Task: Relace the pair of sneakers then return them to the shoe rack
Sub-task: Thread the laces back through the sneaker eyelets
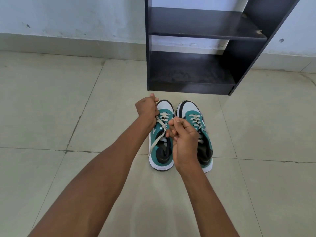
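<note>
Here the fingers (154, 109) of the left hand (147, 111) are clenched around one end of the off-white lace (160, 124), drawing it up and away to the far left of the left sneaker (161, 139); the fingers (176, 121) of the right hand (185, 139) are curled tight and seem to pinch the other end just above the top eyelets, though the lace itself is mostly hidden inside that grip. Between the two hands the strands cross at the throat of the shoe, and one loose tail hangs down past the left hand along the shoe's outer side toward the floor (68, 108).

To my eye the step is the first crossover of the tie on this shoe. To do it well, pull both ends evenly and outward so the cross seats flat on the tongue, keep the rows below snug without puckering the teal upper, and check that the hanging tail leaves enough length for a bow.

Just beside the right hand, touching or nearly touching its mate, the right sneaker (195, 132) is laced but its ends look loose at the collar, so it likely needs tying too. Beyond both hands stands the dark shoe rack (191, 77), its lower shelves showing no shoes, ready for the pair once both are tied
</note>
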